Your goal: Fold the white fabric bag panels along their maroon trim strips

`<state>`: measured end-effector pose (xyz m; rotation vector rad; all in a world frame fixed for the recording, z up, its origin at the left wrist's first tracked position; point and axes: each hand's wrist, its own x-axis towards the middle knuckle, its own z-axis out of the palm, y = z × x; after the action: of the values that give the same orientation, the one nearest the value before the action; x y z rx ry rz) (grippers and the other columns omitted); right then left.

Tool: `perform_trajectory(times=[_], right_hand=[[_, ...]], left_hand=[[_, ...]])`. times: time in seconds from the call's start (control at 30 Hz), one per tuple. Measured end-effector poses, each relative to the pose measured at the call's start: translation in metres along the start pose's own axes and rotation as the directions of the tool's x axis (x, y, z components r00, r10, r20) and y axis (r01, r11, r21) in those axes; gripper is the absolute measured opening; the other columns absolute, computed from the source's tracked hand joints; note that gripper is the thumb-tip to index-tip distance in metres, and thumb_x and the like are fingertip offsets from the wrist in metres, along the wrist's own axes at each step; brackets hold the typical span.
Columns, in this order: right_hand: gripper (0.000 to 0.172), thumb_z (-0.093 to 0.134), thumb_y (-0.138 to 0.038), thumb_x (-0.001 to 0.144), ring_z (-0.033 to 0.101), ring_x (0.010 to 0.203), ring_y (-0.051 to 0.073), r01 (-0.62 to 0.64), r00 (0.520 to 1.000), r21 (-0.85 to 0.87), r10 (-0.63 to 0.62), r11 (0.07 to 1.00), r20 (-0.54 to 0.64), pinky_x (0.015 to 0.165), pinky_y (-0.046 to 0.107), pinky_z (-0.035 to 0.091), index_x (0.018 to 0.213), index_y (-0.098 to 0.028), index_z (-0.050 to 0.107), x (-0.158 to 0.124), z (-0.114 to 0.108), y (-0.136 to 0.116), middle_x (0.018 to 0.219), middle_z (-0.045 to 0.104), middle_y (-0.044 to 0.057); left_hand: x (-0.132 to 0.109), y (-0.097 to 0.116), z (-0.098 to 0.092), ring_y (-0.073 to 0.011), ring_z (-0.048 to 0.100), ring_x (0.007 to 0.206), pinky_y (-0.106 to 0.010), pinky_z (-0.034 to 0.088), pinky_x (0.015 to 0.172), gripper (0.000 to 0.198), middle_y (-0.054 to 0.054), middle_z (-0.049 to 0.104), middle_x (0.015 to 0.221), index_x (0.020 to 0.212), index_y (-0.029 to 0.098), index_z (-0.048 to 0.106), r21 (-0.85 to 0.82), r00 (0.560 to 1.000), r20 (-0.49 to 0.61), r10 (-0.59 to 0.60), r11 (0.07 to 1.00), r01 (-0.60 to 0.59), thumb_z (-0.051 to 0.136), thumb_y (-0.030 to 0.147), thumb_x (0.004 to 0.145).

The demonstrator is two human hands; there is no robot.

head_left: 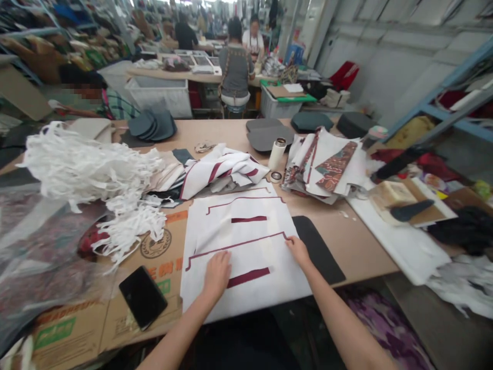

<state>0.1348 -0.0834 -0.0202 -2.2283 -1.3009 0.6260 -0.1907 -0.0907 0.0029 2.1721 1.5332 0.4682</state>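
Note:
A white fabric panel (246, 226) with maroon trim lines and two maroon strips lies flat at the table's near edge. My left hand (216, 274) rests palm down on it, fingers together and flat, beside the lower maroon strip (248, 276). My right hand (297, 250) touches the panel's right edge at the end of a maroon trim line, fingers curled as if pinching the edge. A black oblong piece (318, 249) lies just right of that hand.
A black phone (143, 297) lies on flattened cardboard (77, 329) at left. White strip bundles (84, 169), folded striped fabric (223, 172), a white cylinder (277, 153), patterned fabric stacks (327, 164) and dark oval pieces (265, 134) fill the table. People work at tables behind.

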Motion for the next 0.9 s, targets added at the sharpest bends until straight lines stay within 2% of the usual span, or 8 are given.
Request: perform_trajectory(times=[0.07, 0.17, 0.23, 0.27, 0.43, 0.53, 0.63, 0.9], right_hand=[[0.018, 0.049, -0.023, 0.076, 0.058, 0.084, 0.021, 0.066, 0.995, 0.000, -0.066, 0.998, -0.079, 0.076, 0.031, 0.043, 0.086, -0.016, 0.062, 0.000, 0.007, 0.002, 0.089, 0.065, 0.009], [0.020, 0.046, -0.022, 0.078, 0.057, 0.087, 0.023, 0.181, 0.964, -0.003, -0.178, 0.983, -0.199, 0.081, 0.035, 0.043, 0.086, -0.014, 0.062, -0.006, 0.016, 0.009, 0.089, 0.063, 0.011], [0.022, 0.042, -0.022, 0.080, 0.055, 0.086, 0.023, 0.237, 0.937, 0.005, -0.227, 0.971, -0.267, 0.082, 0.036, 0.043, 0.086, -0.015, 0.062, -0.010, 0.021, 0.013, 0.087, 0.062, 0.011], [0.024, 0.040, -0.022, 0.081, 0.055, 0.086, 0.023, 0.262, 0.923, 0.002, -0.250, 0.965, -0.294, 0.082, 0.037, 0.043, 0.086, -0.015, 0.062, -0.012, 0.023, 0.014, 0.086, 0.062, 0.010], [0.029, 0.034, -0.022, 0.088, 0.052, 0.083, 0.022, 0.345, 0.872, -0.109, -0.361, 0.932, -0.331, 0.078, 0.036, 0.043, 0.088, -0.017, 0.063, -0.017, 0.028, 0.016, 0.082, 0.060, 0.010], [0.032, 0.032, -0.023, 0.090, 0.051, 0.079, 0.022, 0.361, 0.859, -0.208, -0.411, 0.909, -0.307, 0.075, 0.034, 0.042, 0.093, -0.017, 0.064, -0.018, 0.028, 0.017, 0.082, 0.059, 0.009], [0.034, 0.030, -0.022, 0.091, 0.051, 0.079, 0.021, 0.372, 0.860, -0.267, -0.438, 0.889, -0.261, 0.074, 0.033, 0.041, 0.092, -0.020, 0.065, -0.019, 0.026, 0.018, 0.084, 0.059, 0.009], [0.032, 0.034, -0.021, 0.090, 0.051, 0.080, 0.023, 0.376, 0.873, -0.250, -0.432, 0.892, -0.226, 0.075, 0.033, 0.040, 0.100, -0.025, 0.064, -0.021, 0.025, 0.018, 0.085, 0.059, 0.008]], left_hand=[[0.029, 0.039, 0.025, -0.0270, 0.045, 0.115, -0.044, 0.033, 0.100, 0.035, -0.013, 0.052, 0.124, 0.114, 0.018, 0.053, -0.033, 0.973, 0.131, 0.188, 0.982, -0.186, 0.040, 0.013, 0.082], [0.066, 0.087, 0.060, -0.0256, 0.044, 0.114, -0.042, 0.034, 0.098, 0.033, -0.013, 0.051, 0.124, 0.116, 0.016, 0.051, -0.061, 0.879, 0.228, 0.418, 0.908, -0.415, 0.036, 0.014, 0.086], [0.084, 0.108, 0.077, -0.0246, 0.045, 0.111, -0.041, 0.036, 0.095, 0.031, -0.013, 0.052, 0.121, 0.114, 0.015, 0.051, -0.049, 0.833, 0.252, 0.493, 0.866, -0.498, 0.034, 0.014, 0.088], [0.091, 0.115, 0.084, -0.0240, 0.046, 0.108, -0.040, 0.037, 0.093, 0.030, -0.012, 0.053, 0.118, 0.112, 0.016, 0.051, -0.029, 0.823, 0.260, 0.505, 0.856, -0.516, 0.033, 0.015, 0.089], [0.110, 0.125, 0.095, -0.0232, 0.047, 0.097, -0.038, 0.039, 0.082, 0.027, -0.011, 0.055, 0.103, 0.104, 0.016, 0.054, 0.103, 0.814, 0.296, 0.499, 0.831, -0.546, 0.032, 0.017, 0.090], [0.114, 0.127, 0.094, -0.0230, 0.047, 0.094, -0.037, 0.038, 0.081, 0.030, -0.011, 0.055, 0.103, 0.115, 0.016, 0.049, 0.145, 0.822, 0.291, 0.489, 0.827, -0.543, 0.031, 0.018, 0.091], [0.118, 0.130, 0.093, -0.0237, 0.047, 0.094, -0.038, 0.037, 0.080, 0.036, -0.012, 0.054, 0.105, 0.126, 0.018, 0.041, 0.160, 0.809, 0.302, 0.503, 0.810, -0.564, 0.030, 0.019, 0.091], [0.120, 0.123, 0.093, -0.0240, 0.046, 0.100, -0.038, 0.035, 0.083, 0.036, -0.013, 0.052, 0.111, 0.124, 0.017, 0.041, 0.201, 0.796, 0.324, 0.512, 0.785, -0.587, 0.028, 0.018, 0.091]])
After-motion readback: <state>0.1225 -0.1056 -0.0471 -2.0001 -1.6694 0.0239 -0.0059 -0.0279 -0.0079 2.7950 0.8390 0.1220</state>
